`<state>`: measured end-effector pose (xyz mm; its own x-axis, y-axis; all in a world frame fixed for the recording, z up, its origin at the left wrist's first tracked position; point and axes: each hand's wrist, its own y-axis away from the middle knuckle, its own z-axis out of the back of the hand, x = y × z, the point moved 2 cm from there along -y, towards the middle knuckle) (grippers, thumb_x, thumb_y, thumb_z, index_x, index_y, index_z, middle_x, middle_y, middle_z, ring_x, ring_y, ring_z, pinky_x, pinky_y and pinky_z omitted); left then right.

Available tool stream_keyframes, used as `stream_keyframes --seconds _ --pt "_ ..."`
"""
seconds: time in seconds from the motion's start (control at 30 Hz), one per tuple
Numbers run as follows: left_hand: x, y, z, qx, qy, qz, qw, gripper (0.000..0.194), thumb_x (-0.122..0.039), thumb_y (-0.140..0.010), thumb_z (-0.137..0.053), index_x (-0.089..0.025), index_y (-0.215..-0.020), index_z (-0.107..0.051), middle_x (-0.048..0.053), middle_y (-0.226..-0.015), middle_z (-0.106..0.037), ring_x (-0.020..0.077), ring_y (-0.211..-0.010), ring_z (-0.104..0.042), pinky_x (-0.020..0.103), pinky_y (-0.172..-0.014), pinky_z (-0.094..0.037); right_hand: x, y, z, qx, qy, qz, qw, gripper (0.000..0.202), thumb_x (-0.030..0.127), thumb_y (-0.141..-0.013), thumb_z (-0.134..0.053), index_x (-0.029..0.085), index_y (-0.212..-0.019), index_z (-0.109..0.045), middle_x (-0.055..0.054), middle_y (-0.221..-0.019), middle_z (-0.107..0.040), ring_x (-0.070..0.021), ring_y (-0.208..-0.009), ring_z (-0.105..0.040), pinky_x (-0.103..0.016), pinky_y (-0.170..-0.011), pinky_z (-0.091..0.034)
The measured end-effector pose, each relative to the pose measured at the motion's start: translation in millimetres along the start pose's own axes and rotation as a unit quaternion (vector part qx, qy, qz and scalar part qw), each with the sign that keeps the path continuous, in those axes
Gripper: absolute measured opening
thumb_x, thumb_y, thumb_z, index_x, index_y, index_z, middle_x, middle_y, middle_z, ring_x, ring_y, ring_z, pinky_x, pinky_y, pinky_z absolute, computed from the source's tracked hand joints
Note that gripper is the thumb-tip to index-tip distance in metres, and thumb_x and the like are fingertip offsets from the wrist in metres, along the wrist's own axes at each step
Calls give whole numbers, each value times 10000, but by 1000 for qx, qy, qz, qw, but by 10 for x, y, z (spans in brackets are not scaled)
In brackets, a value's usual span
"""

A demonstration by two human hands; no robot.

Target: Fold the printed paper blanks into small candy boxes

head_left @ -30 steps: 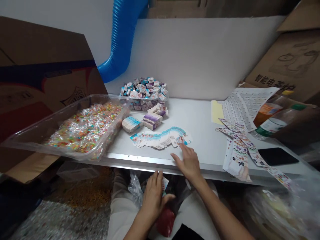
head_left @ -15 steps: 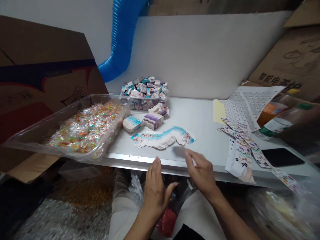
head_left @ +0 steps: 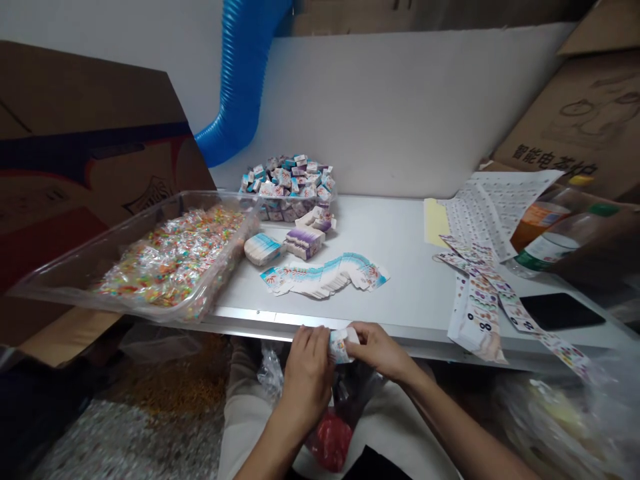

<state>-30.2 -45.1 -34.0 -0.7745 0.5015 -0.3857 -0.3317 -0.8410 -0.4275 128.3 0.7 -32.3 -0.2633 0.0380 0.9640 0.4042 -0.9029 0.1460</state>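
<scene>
At the table's front edge, my left hand (head_left: 309,365) and my right hand (head_left: 381,350) are both closed on a small printed carton (head_left: 340,345), white with some blue. The left fingers cover its left end, and the right thumb and fingers pinch its right end. Just beyond them, a fanned row of flat blue-and-white cartons (head_left: 325,277) lies on the white table (head_left: 400,247). Behind that row are a blue-and-white stack of cartons (head_left: 263,248) and a purple-and-white stack (head_left: 304,242).
To the left stands a clear tray (head_left: 200,300) of small packets with colourful bits. A container of folded little boxes (head_left: 290,183) is at the back. Sticker strips (head_left: 477,303), printed sheets (head_left: 493,203), bottles (head_left: 550,247) and a black phone (head_left: 563,311) occupy the right side.
My right hand has come down and left from beside the fanned row, bringing a carton to my left hand. My left hand, open before, has closed on the carton's other end.
</scene>
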Motion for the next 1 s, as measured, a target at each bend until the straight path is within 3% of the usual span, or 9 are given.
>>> stream_keyframes --seconds 0.13,0.27,0.5,0.67,0.8,0.9,1.0 --pt "0 33 -108 3 -27 -17 1000 377 -65 -789 -437 -128 -1159 -471 129 -1093 -605 249 -1001 -568 532 -1025 -353 54 9 -38 -20 139 40 989 136 118 -681 -488 172 -671 -612 37 -586 -571 -116 -568 -480 -202 -516 -344" --pt "-10 103 -186 3 -6 -19 1000 570 -47 -744 -440 -83 -1305 -349 187 -1283 -496 300 -1189 -470 524 -1008 -385 181 5 -56 -8 199 84 976 154 138 -724 -479 175 -667 -617 12 -663 -626 -138 -633 -525 -230 -589 -395" --pt "-48 122 -114 -31 186 36 982 464 -109 -835 -427 -190 -1287 -365 108 -1190 -559 203 -1110 -545 373 -919 -486 203 46 -72 -31 55 31 998 182 283 -810 -526 162 -832 -659 -14 -752 -665 -160 -705 -589 -273 -685 -466" --pt "-14 127 -135 -94 185 64 976 391 -168 -850 -459 -211 -1235 -408 98 -1142 -566 209 -1058 -567 385 -879 -503 129 192 -240 -24 -149 37 988 322 382 -826 -547 189 -1065 -646 -60 -980 -680 -224 -971 -601 -369 -903 -439" --pt "7 144 -171 -132 162 67 976 395 -168 -852 -463 -207 -1241 -403 97 -1157 -564 210 -1077 -556 385 -881 -500 16 242 -426 -70 -278 0 958 369 393 -789 -601 189 -1095 -635 -83 -1024 -677 -245 -1005 -605 -388 -920 -443" --pt "-10 161 -169 -156 125 42 979 412 -115 -847 -445 -199 -1248 -404 112 -1211 -541 220 -1132 -521 405 -917 -478 -5 242 -531 -112 -285 -5 952 372 414 -782 -605 177 -1066 -650 -94 -1006 -690 -255 -950 -631 -405 -898 -467" --pt "-37 169 -147 -139 92 25 986 428 -73 -842 -418 -190 -1253 -408 121 -1240 -529 231 -1163 -494 436 -944 -458 35 271 -570 -170 -159 11 972 412 447 -826 -547 177 -1122 -639 -104 -1093 -668 -273 -1076 -579 -436 -975 -415"
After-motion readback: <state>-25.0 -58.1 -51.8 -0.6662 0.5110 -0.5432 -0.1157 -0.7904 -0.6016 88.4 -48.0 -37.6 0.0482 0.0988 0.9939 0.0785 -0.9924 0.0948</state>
